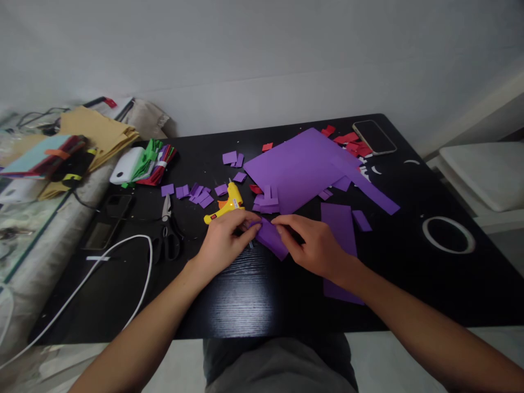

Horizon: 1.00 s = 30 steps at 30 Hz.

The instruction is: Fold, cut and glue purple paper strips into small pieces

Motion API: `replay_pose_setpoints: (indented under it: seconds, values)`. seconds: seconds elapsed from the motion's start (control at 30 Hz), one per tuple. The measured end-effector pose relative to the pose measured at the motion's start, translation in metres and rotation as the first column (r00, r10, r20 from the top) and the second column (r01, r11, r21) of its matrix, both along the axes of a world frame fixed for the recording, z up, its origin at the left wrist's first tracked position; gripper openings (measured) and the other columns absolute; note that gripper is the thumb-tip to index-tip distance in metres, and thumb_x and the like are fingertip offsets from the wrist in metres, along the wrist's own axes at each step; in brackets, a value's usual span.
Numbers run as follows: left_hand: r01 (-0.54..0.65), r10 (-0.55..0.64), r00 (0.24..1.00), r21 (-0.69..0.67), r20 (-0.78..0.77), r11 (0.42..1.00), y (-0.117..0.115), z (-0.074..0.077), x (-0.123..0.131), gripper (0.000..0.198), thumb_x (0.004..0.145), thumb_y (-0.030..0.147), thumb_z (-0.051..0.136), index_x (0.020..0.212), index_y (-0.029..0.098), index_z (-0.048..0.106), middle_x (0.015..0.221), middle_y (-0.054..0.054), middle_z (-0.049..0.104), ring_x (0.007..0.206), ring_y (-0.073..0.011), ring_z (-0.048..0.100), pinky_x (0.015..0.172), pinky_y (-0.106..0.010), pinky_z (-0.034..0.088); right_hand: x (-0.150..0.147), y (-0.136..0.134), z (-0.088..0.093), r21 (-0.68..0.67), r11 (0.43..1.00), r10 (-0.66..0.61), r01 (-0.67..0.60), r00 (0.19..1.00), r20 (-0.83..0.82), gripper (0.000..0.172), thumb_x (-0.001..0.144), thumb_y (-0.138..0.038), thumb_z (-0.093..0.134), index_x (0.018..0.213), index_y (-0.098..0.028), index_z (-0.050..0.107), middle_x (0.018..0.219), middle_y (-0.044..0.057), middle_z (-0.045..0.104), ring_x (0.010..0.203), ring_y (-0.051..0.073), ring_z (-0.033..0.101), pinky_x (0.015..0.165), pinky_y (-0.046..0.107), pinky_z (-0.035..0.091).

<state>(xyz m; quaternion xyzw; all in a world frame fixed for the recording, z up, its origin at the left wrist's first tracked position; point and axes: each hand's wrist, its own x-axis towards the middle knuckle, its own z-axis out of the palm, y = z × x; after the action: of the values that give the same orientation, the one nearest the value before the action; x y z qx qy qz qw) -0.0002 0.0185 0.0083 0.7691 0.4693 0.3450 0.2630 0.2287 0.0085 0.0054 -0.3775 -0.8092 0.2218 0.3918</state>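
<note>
Both hands meet over the middle of the black table, at a small purple sheet (271, 239) that looks like craft foam or paper. My left hand (229, 234) pinches its left end between thumb and fingers. At its upper right edge my right hand (313, 240) closes thumb and fingertips on the same sheet. A yellow glue gun (231, 201) lies just beyond my left hand. Small purple pieces (268, 201) are stacked right behind the held sheet. Under my right wrist rests a purple rectangle (339, 234), partly covered by the forearm.
Scissors (167, 229), a white cable (149, 256) and a dark phone case (107, 221) lie left on the black table (298, 311). A large purple sheet (303, 164) and red scraps (350, 139) lie behind. A phone (374, 136) and a white ring (429, 240) are right.
</note>
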Motion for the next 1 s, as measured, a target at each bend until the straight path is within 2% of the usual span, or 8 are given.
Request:
replay_pose_setpoints:
  seconds: [0.07,0.13,0.23,0.33,0.5,0.67,0.83,1.0]
  values:
    - [0.011,-0.011,1.000,0.006,-0.004,1.000,0.001,0.002,-0.001,0.008,0.095,0.023,0.070,0.101,0.021,0.074,0.088,-0.002,0.077,0.075,-0.0144,0.070,0.074,-0.027,0.056,0.001,-0.001,0.005,-0.076,0.997,-0.008,0.005,0.999,-0.048,0.015,0.101,-0.023,0.058,0.113,-0.023,0.067,0.103,0.006,0.080,0.090,0.020,0.078,0.084,0.034,0.063]
    - [0.019,-0.019,1.000,0.011,-0.014,1.000,0.001,0.005,-0.001,0.007,0.096,0.023,0.069,0.100,0.020,0.074,0.087,-0.001,0.076,0.076,-0.0146,0.070,0.074,-0.026,0.056,0.003,-0.001,0.009,-0.179,0.984,-0.005,-0.013,0.995,-0.101,0.018,0.099,-0.031,0.064,0.113,-0.022,0.068,0.099,0.006,0.080,0.085,0.020,0.078,0.077,0.032,0.063]
    - [0.035,-0.035,0.999,0.011,-0.035,0.999,0.002,0.007,-0.002,0.007,0.097,0.024,0.068,0.101,0.020,0.073,0.088,-0.002,0.076,0.079,-0.0152,0.071,0.077,-0.026,0.056,0.004,0.002,0.012,-0.330,0.944,-0.069,0.002,0.979,-0.191,0.021,0.102,-0.036,0.058,0.106,-0.021,0.072,0.091,0.005,0.080,0.081,0.019,0.077,0.069,0.030,0.060]
    - [0.096,-0.095,0.994,0.004,-0.051,0.995,0.000,0.008,-0.002,0.008,0.099,0.024,0.066,0.101,0.021,0.072,0.095,-0.003,0.078,0.086,-0.0165,0.073,0.081,-0.028,0.056,0.003,0.009,0.008,-0.438,0.898,-0.166,0.047,0.957,-0.238,0.016,0.098,-0.035,0.066,0.096,-0.022,0.075,0.088,0.003,0.080,0.082,0.020,0.076,0.075,0.031,0.060]
    - [0.201,-0.200,0.979,0.032,-0.052,0.979,-0.003,0.010,-0.002,0.010,0.101,0.025,0.063,0.103,0.021,0.072,0.096,-0.004,0.077,0.087,-0.0166,0.073,0.083,-0.028,0.057,0.000,0.014,0.003,-0.599,0.790,-0.056,-0.132,0.957,-0.285,0.015,0.090,-0.032,0.073,0.095,-0.019,0.079,0.091,0.004,0.082,0.083,0.019,0.076,0.077,0.032,0.061]
    - [0.242,-0.240,0.969,0.031,-0.054,0.970,-0.006,0.011,0.000,0.009,0.101,0.023,0.062,0.104,0.021,0.071,0.096,-0.004,0.076,0.087,-0.0164,0.072,0.082,-0.028,0.057,0.000,0.013,0.005,-0.641,0.751,-0.056,-0.160,0.951,-0.303,0.012,0.087,-0.028,0.075,0.092,-0.019,0.080,0.088,0.004,0.082,0.081,0.019,0.077,0.076,0.032,0.062]
    - [0.245,-0.245,0.968,-0.006,-0.048,0.969,-0.009,0.011,0.002,0.006,0.099,0.020,0.064,0.103,0.020,0.069,0.095,-0.003,0.075,0.082,-0.0138,0.069,0.076,-0.025,0.055,-0.001,0.010,0.004,-0.627,0.765,-0.066,-0.144,0.952,-0.300,0.012,0.085,-0.024,0.076,0.095,-0.019,0.079,0.088,0.004,0.082,0.082,0.019,0.079,0.077,0.031,0.063]
    - [0.224,-0.223,0.975,-0.085,0.024,0.971,-0.008,0.012,0.003,0.006,0.096,0.018,0.067,0.100,0.019,0.071,0.092,-0.002,0.075,0.076,-0.0125,0.067,0.073,-0.024,0.056,-0.002,0.009,0.005,-0.626,0.770,-0.075,-0.124,0.956,-0.282,0.011,0.085,-0.022,0.076,0.096,-0.019,0.078,0.088,0.004,0.082,0.081,0.018,0.078,0.074,0.030,0.063]
